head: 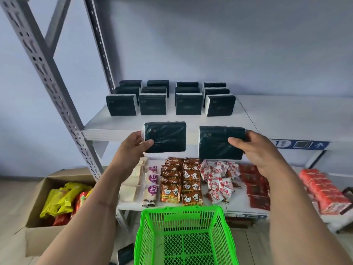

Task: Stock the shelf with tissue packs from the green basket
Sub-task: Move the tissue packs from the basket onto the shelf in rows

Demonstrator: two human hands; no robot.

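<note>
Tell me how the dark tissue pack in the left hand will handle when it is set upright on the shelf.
Held by one end in the left hand, the tissue pack doesn't droop: probably light and fairly firm. Its glossy film may be slippery. Packs on the shelf stand upright, so it likely will too.

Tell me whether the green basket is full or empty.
Empty as far as visible: the green basket shows only bare mesh floor and walls. Its near end is cut off by the frame, so that part cannot be told.

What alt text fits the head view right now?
Left hand and right hand each hold a dark tissue pack before a white shelf with four rows of packs; green basket below.
</note>
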